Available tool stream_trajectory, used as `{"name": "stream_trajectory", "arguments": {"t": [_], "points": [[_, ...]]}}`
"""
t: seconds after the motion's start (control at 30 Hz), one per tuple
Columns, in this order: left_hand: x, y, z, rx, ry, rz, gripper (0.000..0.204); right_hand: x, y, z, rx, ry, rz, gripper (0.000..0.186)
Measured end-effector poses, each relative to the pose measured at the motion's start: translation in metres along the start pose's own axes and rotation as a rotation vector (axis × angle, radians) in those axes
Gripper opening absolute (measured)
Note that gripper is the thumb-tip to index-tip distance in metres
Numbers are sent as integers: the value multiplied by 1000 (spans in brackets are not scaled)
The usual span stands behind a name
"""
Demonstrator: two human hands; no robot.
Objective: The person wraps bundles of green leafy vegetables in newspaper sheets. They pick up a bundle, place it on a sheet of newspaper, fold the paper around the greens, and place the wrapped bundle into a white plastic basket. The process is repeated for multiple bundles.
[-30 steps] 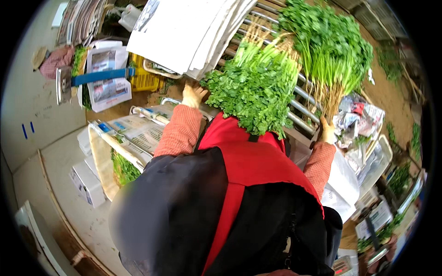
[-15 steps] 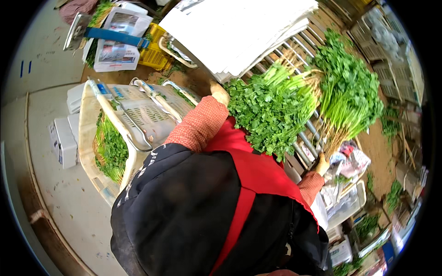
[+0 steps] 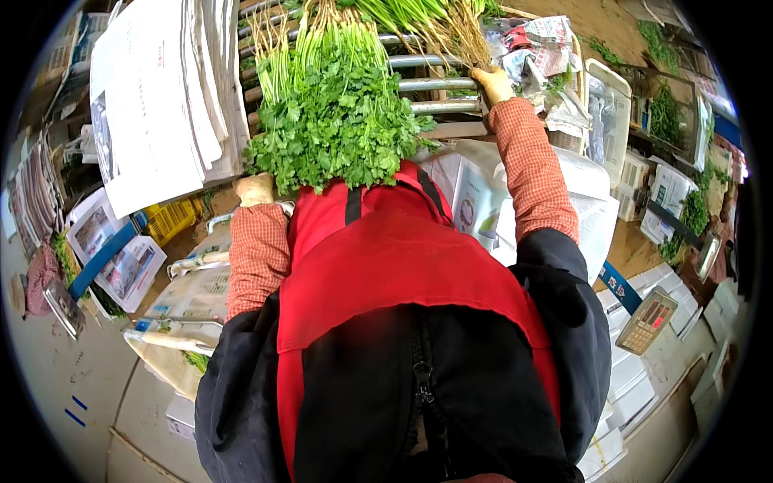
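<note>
A slatted metal rack [image 3: 435,84] holds a leafy green bundle [image 3: 328,121] with pale roots upward and, behind it, a second bunch [image 3: 407,18] with brown roots. My left hand [image 3: 254,190] is at the rack's near edge, beside the front bundle's leaves and below a stack of white paper sheets [image 3: 149,97]; its fingertips are hard to make out. My right hand [image 3: 494,84] grips the rack's right end, just beneath the hanging roots. A red apron [image 3: 386,282] is against the rack, under the front leaves.
Plastic crates [image 3: 181,338] stand low left. A yellow crate [image 3: 173,217] and a scale with blue strap [image 3: 64,310] are further left. At right are crumpled newspapers [image 3: 543,60], wrapped white packages [image 3: 588,201], another scale [image 3: 646,320] and white boxes [image 3: 624,382].
The view has swung, so the rack and greens sit higher and more upright in it. Both hands remain at the rack; more of the right forearm shows.
</note>
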State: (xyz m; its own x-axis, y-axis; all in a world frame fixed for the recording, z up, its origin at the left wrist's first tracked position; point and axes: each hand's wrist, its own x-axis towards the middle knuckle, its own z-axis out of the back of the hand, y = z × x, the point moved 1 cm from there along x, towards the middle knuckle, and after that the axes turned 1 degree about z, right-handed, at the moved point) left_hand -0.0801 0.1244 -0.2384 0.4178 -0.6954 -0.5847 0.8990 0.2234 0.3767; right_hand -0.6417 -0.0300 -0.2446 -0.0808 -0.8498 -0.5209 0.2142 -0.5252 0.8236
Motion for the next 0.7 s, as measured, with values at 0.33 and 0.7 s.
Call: {"name": "stream_trajectory", "arguments": {"t": [0.33, 0.7], "points": [[-58, -40, 3, -190, -39, 9, 38, 23, -29, 27, 39, -13, 114, 39], [-84, -42, 0, -354, -28, 33, 32, 67, -47, 47, -13, -75, -15, 35]]}}
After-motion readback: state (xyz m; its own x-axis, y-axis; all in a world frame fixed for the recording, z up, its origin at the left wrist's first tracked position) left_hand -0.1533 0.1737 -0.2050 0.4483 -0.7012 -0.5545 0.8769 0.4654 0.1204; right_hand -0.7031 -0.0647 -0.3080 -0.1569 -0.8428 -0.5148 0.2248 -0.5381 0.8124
